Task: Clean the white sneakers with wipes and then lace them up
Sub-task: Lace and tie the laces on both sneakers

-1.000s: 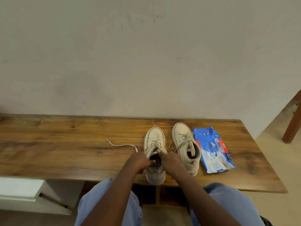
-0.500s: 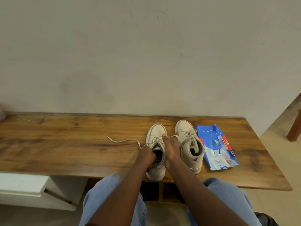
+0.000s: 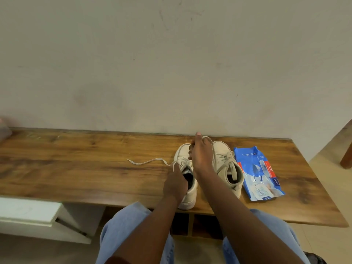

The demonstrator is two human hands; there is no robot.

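Left of the sneaker, the lace trails its free end across the worktop. Your left hand has its fingers curled round the sneaker's collar. Your right hand, over the toe, pinches the lace's other end, drawn toward the wall along the sneaker's long axis; it's nearer for tightening. Right of the sneaker stand its mate and the wipes.

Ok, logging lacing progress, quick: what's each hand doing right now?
Left hand grips the near sneaker.
Right hand pinches its lace, held high.
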